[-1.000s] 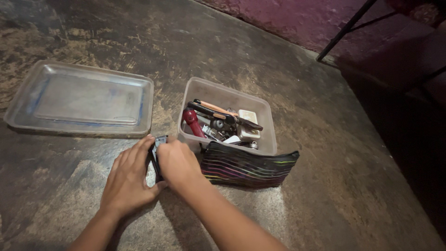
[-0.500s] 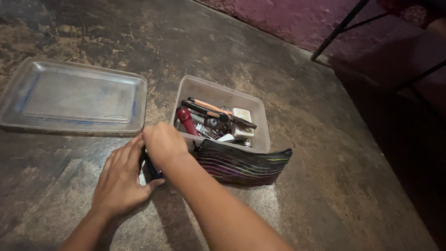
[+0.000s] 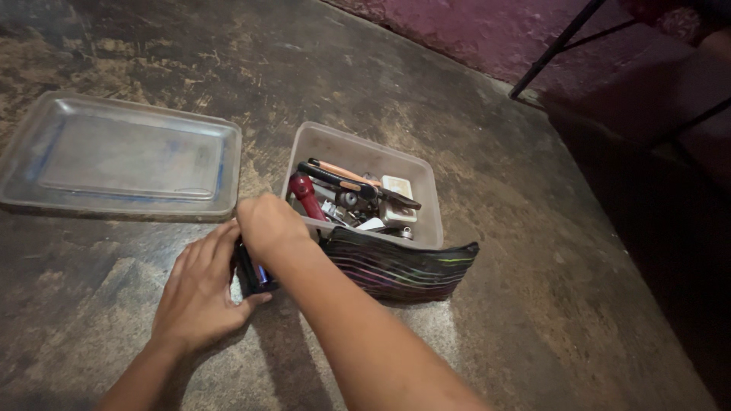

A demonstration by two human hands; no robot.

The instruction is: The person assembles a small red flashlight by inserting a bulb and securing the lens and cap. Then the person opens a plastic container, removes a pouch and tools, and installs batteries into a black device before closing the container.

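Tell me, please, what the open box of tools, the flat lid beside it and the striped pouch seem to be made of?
The box looks like cloudy translucent plastic: its contents show dimly through the wall. The lid seems the same plastic, scuffed, with a bluish inner rim. The pouch appears to be soft black fabric with thin coloured stripes, sagging at its top edge.

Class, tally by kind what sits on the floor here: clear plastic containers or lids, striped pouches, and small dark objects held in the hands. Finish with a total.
Clear plastic pieces: 2, the flat lid and the tool box
Striped pouch: 1
Small dark object between the left hand and right hand: 1
Total: 4
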